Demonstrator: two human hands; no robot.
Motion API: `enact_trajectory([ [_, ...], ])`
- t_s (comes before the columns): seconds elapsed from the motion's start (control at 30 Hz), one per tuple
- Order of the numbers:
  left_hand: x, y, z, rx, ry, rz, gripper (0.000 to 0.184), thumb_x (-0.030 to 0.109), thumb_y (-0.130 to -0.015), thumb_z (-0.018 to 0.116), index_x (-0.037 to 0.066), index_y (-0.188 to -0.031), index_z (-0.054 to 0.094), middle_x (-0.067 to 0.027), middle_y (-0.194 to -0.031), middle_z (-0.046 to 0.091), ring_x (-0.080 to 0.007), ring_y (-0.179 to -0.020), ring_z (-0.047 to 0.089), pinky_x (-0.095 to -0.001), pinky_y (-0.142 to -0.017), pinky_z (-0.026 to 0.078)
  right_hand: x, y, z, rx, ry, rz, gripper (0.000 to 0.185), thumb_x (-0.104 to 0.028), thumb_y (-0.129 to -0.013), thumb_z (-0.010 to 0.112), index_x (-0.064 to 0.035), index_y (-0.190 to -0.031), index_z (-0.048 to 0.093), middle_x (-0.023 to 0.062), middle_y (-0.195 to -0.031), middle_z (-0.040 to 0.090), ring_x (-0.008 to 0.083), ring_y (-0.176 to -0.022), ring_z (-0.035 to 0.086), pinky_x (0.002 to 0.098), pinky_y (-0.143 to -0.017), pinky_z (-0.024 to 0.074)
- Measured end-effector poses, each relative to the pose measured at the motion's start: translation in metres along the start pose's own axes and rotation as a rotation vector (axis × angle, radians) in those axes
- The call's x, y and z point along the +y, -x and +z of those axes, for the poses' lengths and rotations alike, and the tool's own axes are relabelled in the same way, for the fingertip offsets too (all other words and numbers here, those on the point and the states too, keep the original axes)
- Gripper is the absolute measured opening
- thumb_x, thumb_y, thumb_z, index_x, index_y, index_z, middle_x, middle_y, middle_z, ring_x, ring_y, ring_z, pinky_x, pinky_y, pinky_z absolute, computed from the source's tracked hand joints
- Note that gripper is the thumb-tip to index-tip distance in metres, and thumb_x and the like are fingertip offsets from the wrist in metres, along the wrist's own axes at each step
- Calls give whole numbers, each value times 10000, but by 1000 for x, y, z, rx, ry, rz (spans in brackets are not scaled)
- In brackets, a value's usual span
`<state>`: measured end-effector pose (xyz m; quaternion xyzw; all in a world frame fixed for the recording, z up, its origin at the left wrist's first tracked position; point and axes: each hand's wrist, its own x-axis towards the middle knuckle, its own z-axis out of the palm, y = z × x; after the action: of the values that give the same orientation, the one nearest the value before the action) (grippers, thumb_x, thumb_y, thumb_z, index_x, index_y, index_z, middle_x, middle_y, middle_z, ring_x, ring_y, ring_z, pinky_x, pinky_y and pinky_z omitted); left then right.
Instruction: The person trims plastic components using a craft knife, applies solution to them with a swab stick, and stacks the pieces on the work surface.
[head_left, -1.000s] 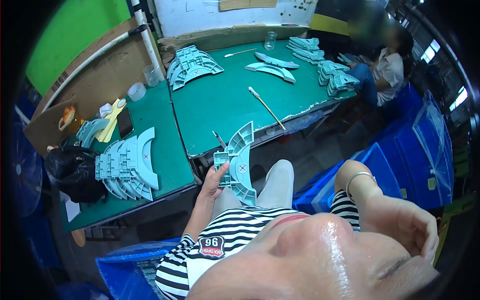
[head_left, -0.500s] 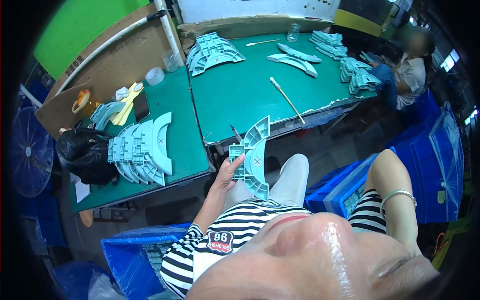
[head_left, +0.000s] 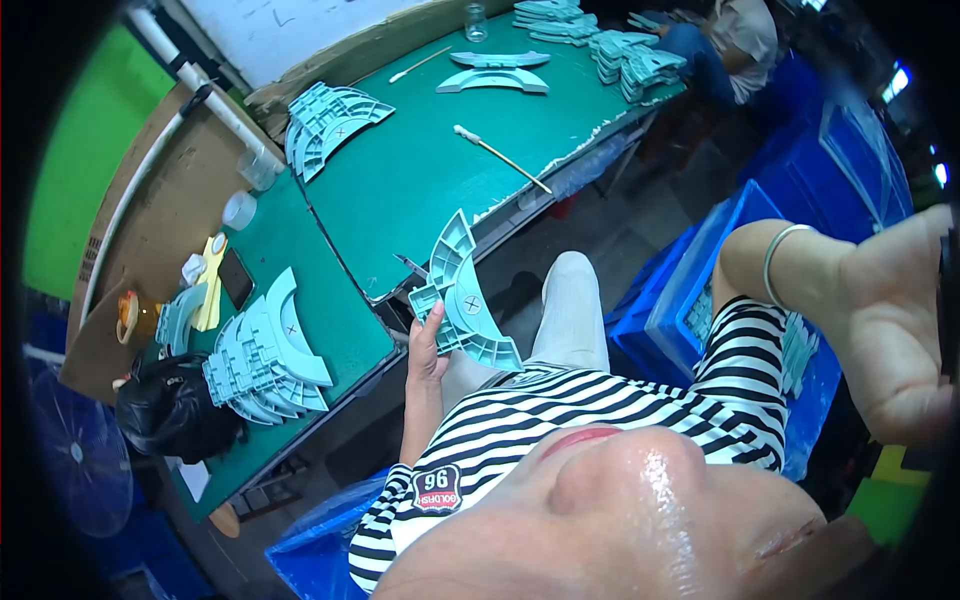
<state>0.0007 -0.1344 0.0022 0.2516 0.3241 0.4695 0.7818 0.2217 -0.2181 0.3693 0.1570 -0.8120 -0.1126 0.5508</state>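
My left hand (head_left: 428, 345) is closed on a curved, ribbed pale-teal plastic part (head_left: 470, 305), holding it by its inner side above my lap. An X in a circle marks its smooth face. A thin, pointed dark object (head_left: 411, 266) shows beside the part; I cannot tell whether my hand holds it. Raised close to the camera at the right edge, my right hand (head_left: 885, 325) shows its palm, with a bangle at the wrist. Its fingers are cut off or in shadow. Similar parts stand nested in a stack (head_left: 265, 355) on the left table.
On the green table (head_left: 400, 190) are another stack of parts (head_left: 335, 125), two loose curved pieces (head_left: 495, 75), a swab-tipped stick (head_left: 500, 158) and a glass jar (head_left: 476, 22). A black bag (head_left: 170, 405) sits left. Blue bins (head_left: 650, 300) flank me. A person (head_left: 725, 50) sits at far right.
The view has turned, shifting the tables left and tilting them. My right hand has come into view at the right edge. My left hand still holds the plastic part.
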Motion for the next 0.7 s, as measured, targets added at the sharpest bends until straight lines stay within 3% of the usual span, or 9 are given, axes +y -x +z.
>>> enact_trajectory([
  [0.1, 0, -1, -6, -25, -5, -1, 322, 202, -912, 623, 31, -1179, 565, -55, -1081, 648, -157, -944, 644, -313, -820, 521, 3, 2, -3, -10, 12, 39, 302, -81, -853, 509, 47, -1125, 542, 152, -1099, 553, 259, -1034, 529, 374, -938, 430],
  [0.13, -2, -3, -10, -20, -16, 6, 350, 213, -914, 614, 40, -1210, 543, -69, -1099, 647, -197, -961, 652, -354, -821, 540, 2, 4, -4, -23, 22, 53, 300, -80, -853, 508, 46, -1122, 544, 151, -1096, 555, 258, -1031, 530, 372, -937, 430],
  [0.4, -2, 0, -5, 2, 39, -22, 334, 192, -912, 622, 26, -1193, 552, -57, -1096, 641, -156, -959, 637, -313, -833, 513, -7, 13, -37, -131, -4, 65, 281, -74, -856, 498, 42, -1104, 560, 146, -1072, 570, 246, -1014, 542, 359, -928, 431],
  [0.7, -2, 0, -6, 23, 44, 4, 331, 203, -916, 609, 34, -1195, 552, -65, -1086, 651, -180, -955, 652, -336, -824, 537, 3, 18, -35, -163, 40, 81, 263, -67, -859, 487, 37, -1084, 577, 141, -1044, 587, 232, -994, 555, 344, -919, 433],
])
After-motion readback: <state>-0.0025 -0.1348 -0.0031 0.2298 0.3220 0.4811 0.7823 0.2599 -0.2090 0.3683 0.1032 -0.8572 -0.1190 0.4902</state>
